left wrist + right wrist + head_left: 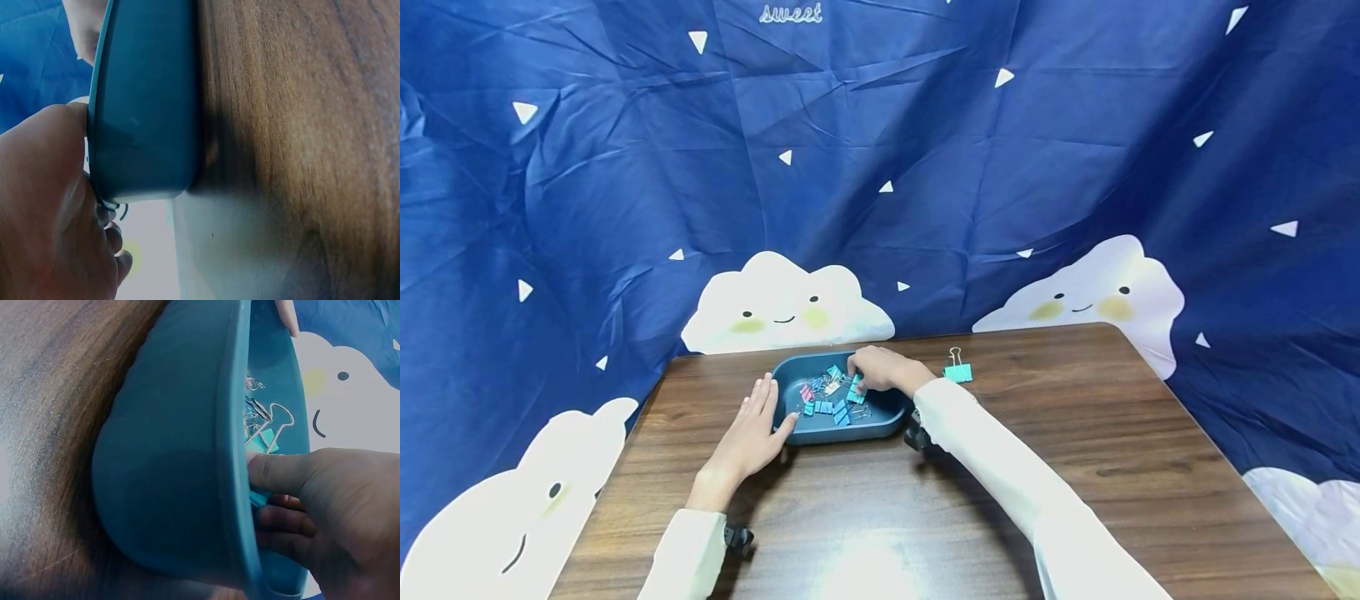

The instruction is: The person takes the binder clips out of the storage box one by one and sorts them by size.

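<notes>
A dark teal tray [850,435] holds several binder clips in blue, pink and turquoise. Inside its right part, my right hand [882,369] pinches a turquoise binder clip [855,389] between thumb and fingers. In the right wrist view, the thumb lies over turquoise clip parts, and wire handles [284,419] rise beside it; the fingertips are partly hidden by the tray wall. My left hand [751,433] rests at the left end of the tray, its fingers straight along the rim and thumb on the near edge. In the left wrist view, that hand [47,206] touches the rim.
Another turquoise binder clip [957,372] with a raised wire handle lies on the wooden table [1060,417], right of the tray. Behind the table hangs a blue curtain [865,125] with white clouds and triangles.
</notes>
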Motion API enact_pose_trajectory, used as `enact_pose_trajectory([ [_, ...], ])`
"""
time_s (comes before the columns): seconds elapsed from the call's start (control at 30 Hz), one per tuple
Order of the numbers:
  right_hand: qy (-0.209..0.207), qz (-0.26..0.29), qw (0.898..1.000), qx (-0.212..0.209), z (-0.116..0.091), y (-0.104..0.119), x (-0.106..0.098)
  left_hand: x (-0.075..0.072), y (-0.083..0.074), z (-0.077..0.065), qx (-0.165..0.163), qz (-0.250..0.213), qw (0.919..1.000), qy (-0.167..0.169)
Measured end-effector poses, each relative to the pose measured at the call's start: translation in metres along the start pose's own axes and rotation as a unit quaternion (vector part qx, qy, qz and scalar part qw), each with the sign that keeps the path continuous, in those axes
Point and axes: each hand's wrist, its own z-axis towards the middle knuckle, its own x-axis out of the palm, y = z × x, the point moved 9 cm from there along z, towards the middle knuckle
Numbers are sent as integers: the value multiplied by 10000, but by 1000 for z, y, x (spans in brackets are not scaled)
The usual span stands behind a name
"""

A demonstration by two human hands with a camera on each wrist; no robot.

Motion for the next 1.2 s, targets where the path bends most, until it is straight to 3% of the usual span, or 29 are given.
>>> enact_pose_trajectory([
  [0.23,-119,3,9999,-50,-1,2,-1,2,1,1,-74,42,9998,165],
  [1.2,-698,344,9948,-659,-9,5,-6,3,2,1,-81,27,9999,139],
])
